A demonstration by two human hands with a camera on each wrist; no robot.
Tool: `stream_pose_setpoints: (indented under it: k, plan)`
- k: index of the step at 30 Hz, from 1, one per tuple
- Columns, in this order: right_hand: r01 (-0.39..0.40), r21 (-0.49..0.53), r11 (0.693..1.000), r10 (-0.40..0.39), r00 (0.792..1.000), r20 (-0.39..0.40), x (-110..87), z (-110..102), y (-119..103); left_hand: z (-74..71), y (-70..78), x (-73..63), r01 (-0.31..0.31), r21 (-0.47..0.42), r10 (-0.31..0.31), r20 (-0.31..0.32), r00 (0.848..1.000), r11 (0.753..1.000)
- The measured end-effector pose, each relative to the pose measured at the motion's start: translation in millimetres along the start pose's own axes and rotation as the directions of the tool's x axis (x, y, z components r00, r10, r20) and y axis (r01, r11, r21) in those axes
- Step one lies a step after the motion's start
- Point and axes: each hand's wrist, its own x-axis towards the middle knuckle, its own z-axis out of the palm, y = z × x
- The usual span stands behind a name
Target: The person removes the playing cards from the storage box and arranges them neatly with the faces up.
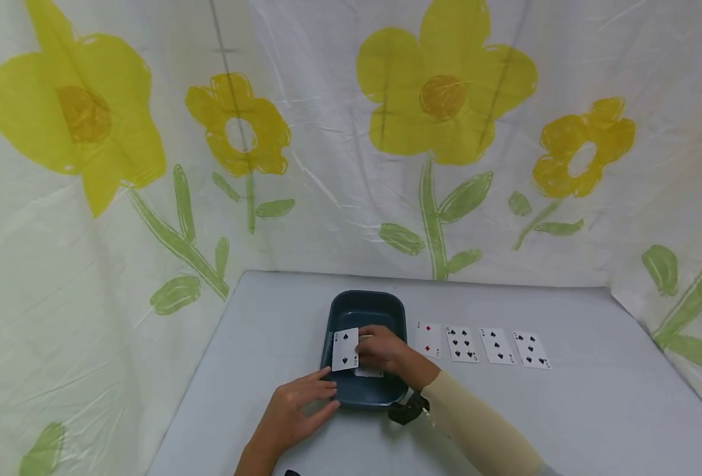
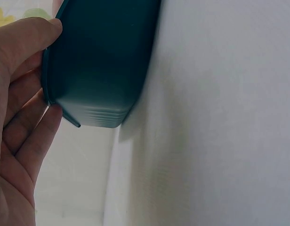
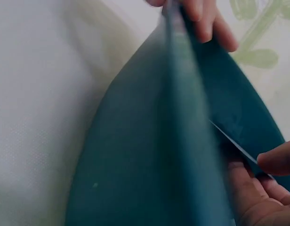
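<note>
My right hand reaches into a dark teal tray and pinches a playing card, a two of spades, between thumb and fingers. The right wrist view shows that card edge-on, with the thumb on one face and fingers on the other. Below the hand, another white card lies inside the tray, mostly hidden. At the tray's near left corner, my left hand holds the rim. Its thumb and fingers sit on either side of that rim in the left wrist view.
Right of the tray, a row of face-up cards lies on the pale table: a two of diamonds, then three spade cards. A white curtain with painted yellow flowers hangs behind and beside the table.
</note>
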Motion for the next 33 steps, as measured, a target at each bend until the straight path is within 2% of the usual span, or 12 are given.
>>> stream_pose_setpoints:
  k: [11, 21, 27, 33]
  plan:
    - [0.035, 0.037, 0.999, -0.035, 0.999, 0.004, -15.5, -11.2, -14.8, 1.6, 0.2, 0.8, -0.006, 0.020, 0.007, -0.008, 1.000, 1.000]
    - [0.066, 0.141, 0.988, -0.066, 0.998, -0.002, -33.3, -28.9, -21.1, 0.6, 1.2, 0.7, -0.045, 0.026, 0.046, -0.029, 0.999, 0.999]
    - [0.091, 0.158, 0.983, -0.094, 0.996, 0.008, -47.1, -45.5, -26.0, 1.2, 0.4, 1.3, -0.067, 0.036, 0.068, -0.037, 0.997, 0.997]
    - [0.105, 0.174, 0.979, -0.102, 0.994, -0.028, -60.5, -68.5, -23.1, 1.3, -0.3, 1.3, -0.067, 0.038, 0.069, -0.049, 0.996, 0.997]
